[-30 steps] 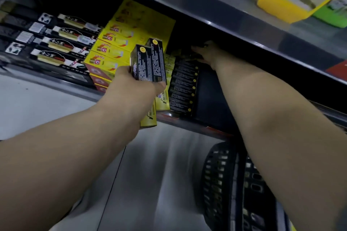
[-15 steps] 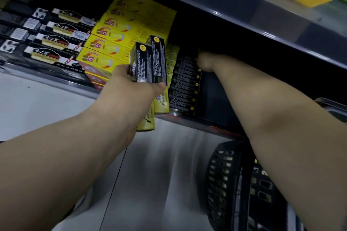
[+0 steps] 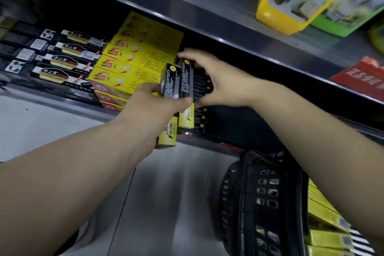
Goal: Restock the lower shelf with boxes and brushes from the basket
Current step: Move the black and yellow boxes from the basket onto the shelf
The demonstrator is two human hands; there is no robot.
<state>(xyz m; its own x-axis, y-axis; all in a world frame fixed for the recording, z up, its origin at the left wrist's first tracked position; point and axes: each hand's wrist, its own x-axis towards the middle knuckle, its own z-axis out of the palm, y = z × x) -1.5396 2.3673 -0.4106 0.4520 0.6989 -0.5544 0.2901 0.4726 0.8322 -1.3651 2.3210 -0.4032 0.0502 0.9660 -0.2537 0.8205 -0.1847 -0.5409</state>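
Note:
My left hand (image 3: 154,103) grips two small black boxes (image 3: 170,82) upright in front of the lower shelf (image 3: 62,100). My right hand (image 3: 216,81) has come onto the right one of them (image 3: 186,81), fingers over its top and thumb below, pinching it. Behind them a row of black boxes (image 3: 202,87) stands on the shelf, with small yellow boxes (image 3: 186,117) at the shelf's front edge. The black basket (image 3: 255,199) sits on the floor at the lower right, with yellow boxes (image 3: 324,214) inside.
Stacked yellow boxes (image 3: 133,56) and rows of black brush packs (image 3: 60,60) fill the lower shelf to the left. The upper shelf (image 3: 228,21) overhangs closely, carrying a yellow-framed pack (image 3: 276,16) and red boxes (image 3: 361,77). Grey floor (image 3: 166,203) lies below.
My right hand pulled back from deep in the shelf's black row and took hold of the right box in my left hand. The left hand stayed about where it was.

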